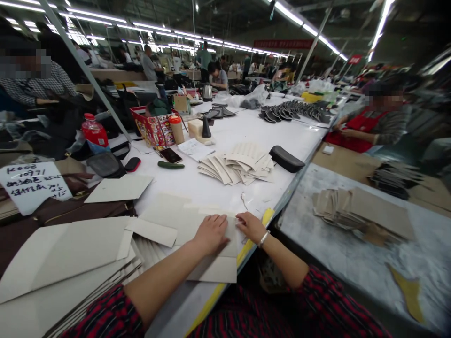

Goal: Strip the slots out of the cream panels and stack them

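My left hand (213, 233) lies flat, fingers stretched forward, on pale grey cardboard panels (220, 270) at the table's near edge. At their right edge my right hand (251, 226), with a bracelet on the wrist, has its fingers curled and pinched on the far corner of a panel. The fingertips partly hide that corner. Left of my hands, a narrow cardboard strip (151, 231) rests across other panels. A stack of large curved cardboard pieces (66, 251) fills the left side. Beyond my hands is a fanned pile of smaller cardboard pieces (239, 164).
A black case (286, 159) sits beside the fanned pile. Further back stand a red patterned basket (151, 129), a cup (176, 130) and a phone (170, 155). Yellow tape (248, 249) lines the near edge. On a lower table right, brown pieces (366, 213) lie near a seated person.
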Tool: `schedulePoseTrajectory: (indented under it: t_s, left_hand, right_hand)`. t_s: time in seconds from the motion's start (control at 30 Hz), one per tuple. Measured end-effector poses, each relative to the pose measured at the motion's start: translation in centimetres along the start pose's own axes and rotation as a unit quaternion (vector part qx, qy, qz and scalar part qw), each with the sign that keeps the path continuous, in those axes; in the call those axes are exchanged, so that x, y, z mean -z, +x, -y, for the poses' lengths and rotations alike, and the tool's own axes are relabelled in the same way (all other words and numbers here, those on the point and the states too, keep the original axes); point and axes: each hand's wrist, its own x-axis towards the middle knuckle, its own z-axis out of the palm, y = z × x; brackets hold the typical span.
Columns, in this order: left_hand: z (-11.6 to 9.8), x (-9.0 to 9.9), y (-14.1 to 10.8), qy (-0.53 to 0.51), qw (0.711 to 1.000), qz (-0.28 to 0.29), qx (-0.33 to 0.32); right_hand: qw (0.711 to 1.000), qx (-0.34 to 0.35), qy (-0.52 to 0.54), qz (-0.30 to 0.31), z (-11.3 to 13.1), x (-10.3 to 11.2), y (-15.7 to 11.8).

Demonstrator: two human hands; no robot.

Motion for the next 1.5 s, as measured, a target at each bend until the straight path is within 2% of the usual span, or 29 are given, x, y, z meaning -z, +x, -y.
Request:
schedulePoseTrajectory:
  t_s: [0.17, 0.37, 0.43, 0.5, 0.6, 0.63, 0.7, 0.77, 0.8, 0.87, 0.9, 0.93, 1.0, 1.03, 1.1, 1.2, 1.27, 1.37, 1.5]
  left_hand:
    - [0.4, -1.1, 2.8, -0.020, 0.995, 0.082, -0.050]
    - [0.7, -1.1, 3.2, -0.033, 0.991, 0.121, -0.049]
    - [0.6, -1.0, 3.0, -0.031, 0.991, 0.123, -0.043]
    - [0.4, -1.1, 2.7, -0.031, 0.991, 0.121, -0.041]
    - [0.1, -1.2, 2.2, -0.029, 0.992, 0.121, -0.037]
    - [0.1, -1.2, 2.0, -0.027, 0.992, 0.123, -0.034]
    - [0.0, -1.2, 1.8, -0.026, 0.991, 0.130, -0.031]
    - [0.1, -1.2, 1.6, -0.028, 0.990, 0.133, -0.031]
    - [0.2, -1.3, 1.5, -0.030, 0.991, 0.130, -0.031]
    - [0.4, -1.7, 1.1, -0.041, 0.992, 0.111, -0.032]
    - [0.6, -2.0, 0.8, -0.051, 0.994, 0.094, -0.034]
    - [0.7, -2.3, 0.6, -0.063, 0.995, 0.074, -0.036]
    - [0.9, -2.9, 0.3, -0.087, 0.995, 0.033, -0.034]
    - [0.9, -3.1, 0.2, -0.097, 0.995, 0.015, -0.029]
    - [0.8, -3.0, 0.5, -0.107, 0.994, -0.005, -0.011]
    - [0.5, -2.1, 1.8, -0.093, 0.995, 0.008, 0.019]
    - [0.4, -1.4, 3.0, -0.071, 0.996, 0.035, 0.037]
    - [0.7, -0.7, 5.1, -0.073, 0.993, 0.080, 0.057]
    - [1.4, -0.6, 7.5, -0.107, 0.981, 0.126, 0.103]
  right_hand:
    - [0.996, 0.012, -0.023, 0.088, -0.6, 0.5, 3.1]
    - [0.980, -0.019, -0.070, 0.184, -0.1, 0.9, 4.7]
    - [0.980, -0.012, -0.081, 0.184, 0.1, 0.9, 4.6]
    - [0.987, 0.010, -0.082, 0.140, 0.5, 0.8, 4.1]
    - [0.994, 0.035, -0.083, 0.057, 1.6, 0.6, 1.4]
    - [0.995, 0.042, -0.074, 0.054, 2.1, 0.5, -0.2]
    - [0.989, 0.085, -0.025, 0.122, 3.6, 0.8, -4.7]
    - [0.953, 0.157, 0.055, 0.252, 5.2, 1.7, -9.7]
    - [0.939, 0.165, 0.088, 0.290, 5.9, 2.5, -11.9]
    - [0.940, 0.126, 0.149, 0.280, 6.6, 4.3, -14.3]
    - [0.949, 0.092, 0.181, 0.243, 6.6, 5.1, -14.4]
    - [0.957, 0.050, 0.213, 0.191, 6.4, 5.7, -13.7]
    - [0.960, -0.049, 0.260, 0.095, 5.3, 5.9, -10.6]
    - [0.957, -0.100, 0.263, 0.063, 4.6, 5.5, -8.4]
    - [0.960, -0.170, 0.218, 0.037, 3.2, 4.1, -3.8]
    - [0.977, -0.180, 0.092, 0.066, 1.7, 1.5, 1.4]
    - [0.978, -0.176, 0.042, 0.108, 1.3, 0.4, 3.2]
    - [0.969, -0.191, 0.024, 0.157, 1.1, 0.2, 4.2]
    - [0.959, -0.214, 0.044, 0.178, 1.1, 0.8, 4.5]
